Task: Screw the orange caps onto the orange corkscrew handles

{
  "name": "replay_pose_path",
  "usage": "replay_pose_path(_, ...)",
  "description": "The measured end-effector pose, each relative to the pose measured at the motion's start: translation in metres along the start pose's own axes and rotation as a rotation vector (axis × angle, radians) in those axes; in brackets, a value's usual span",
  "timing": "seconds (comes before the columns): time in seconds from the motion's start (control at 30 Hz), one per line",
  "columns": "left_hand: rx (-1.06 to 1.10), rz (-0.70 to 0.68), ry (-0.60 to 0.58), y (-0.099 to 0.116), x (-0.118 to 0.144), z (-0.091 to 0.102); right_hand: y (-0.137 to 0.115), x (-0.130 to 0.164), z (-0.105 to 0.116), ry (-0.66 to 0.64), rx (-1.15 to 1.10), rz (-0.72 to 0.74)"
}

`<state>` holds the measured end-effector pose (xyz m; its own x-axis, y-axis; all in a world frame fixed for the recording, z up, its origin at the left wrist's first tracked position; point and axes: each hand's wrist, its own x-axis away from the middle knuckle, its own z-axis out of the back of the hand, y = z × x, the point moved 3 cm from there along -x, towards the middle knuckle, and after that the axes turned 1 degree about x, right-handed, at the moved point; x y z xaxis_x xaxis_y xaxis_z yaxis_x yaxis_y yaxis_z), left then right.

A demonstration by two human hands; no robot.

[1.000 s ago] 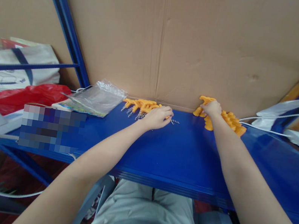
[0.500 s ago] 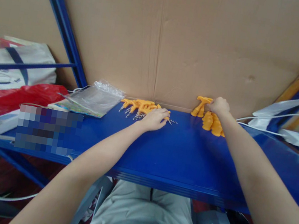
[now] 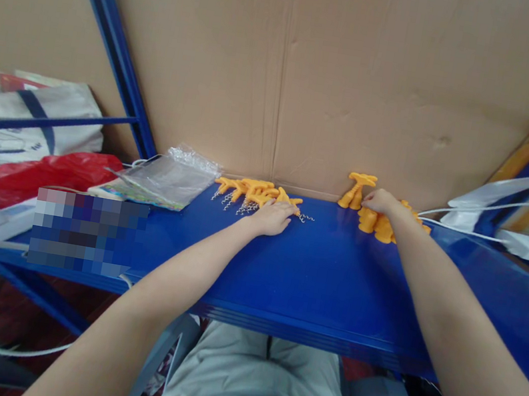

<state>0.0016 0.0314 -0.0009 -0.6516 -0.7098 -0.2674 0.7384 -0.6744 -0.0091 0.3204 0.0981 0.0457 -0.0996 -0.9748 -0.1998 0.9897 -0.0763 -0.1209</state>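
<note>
Several yellow T-handled corkscrews [image 3: 250, 190] with bare metal spirals lie heaped against the cardboard. My left hand [image 3: 271, 218] is at the heap's right end, fingers curled onto one corkscrew; the palm hides part of it. On the right, several hollow yellow sleeves [image 3: 383, 229] stand grouped on the blue table. My right hand [image 3: 381, 203] is over them, its fingers closed at the top of a left-hand sleeve; the exact grip is partly hidden. Just left of that hand, two yellow corkscrews [image 3: 357, 190] stand upright in their sleeves, handles on top.
The blue metal table [image 3: 312, 274] backs onto a tall cardboard sheet [image 3: 325, 80]. On the left lie a clear plastic bag [image 3: 174, 176], a red bag [image 3: 60, 174] and a canvas bag [image 3: 75, 119]. White cables [image 3: 511, 204] and a blue frame post [image 3: 112, 44] flank the work area.
My right hand has moved down from the standing corkscrews to the sleeves beside them. My left hand has shifted slightly back, its fingers drawn closer together on the heap.
</note>
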Motion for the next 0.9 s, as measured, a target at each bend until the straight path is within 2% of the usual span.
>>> replay_pose_path(0.17,0.018,-0.01,0.013,-0.002,-0.001,0.0,-0.001,0.003,0.003,-0.01,0.021,-0.002)
replay_pose_path(0.37,0.001,-0.007,0.073,-0.004,-0.003,0.002,0.011,0.012,0.002,-0.009,-0.039,0.006)
replay_pose_path(0.73,-0.094,0.047,0.152,-0.015,-0.003,0.006,0.019,0.037,0.002,0.005,-0.171,-0.002)
replay_pose_path(0.9,-0.082,0.114,0.177,-0.019,-0.002,0.003,0.018,0.038,0.0,0.029,-0.131,-0.021)
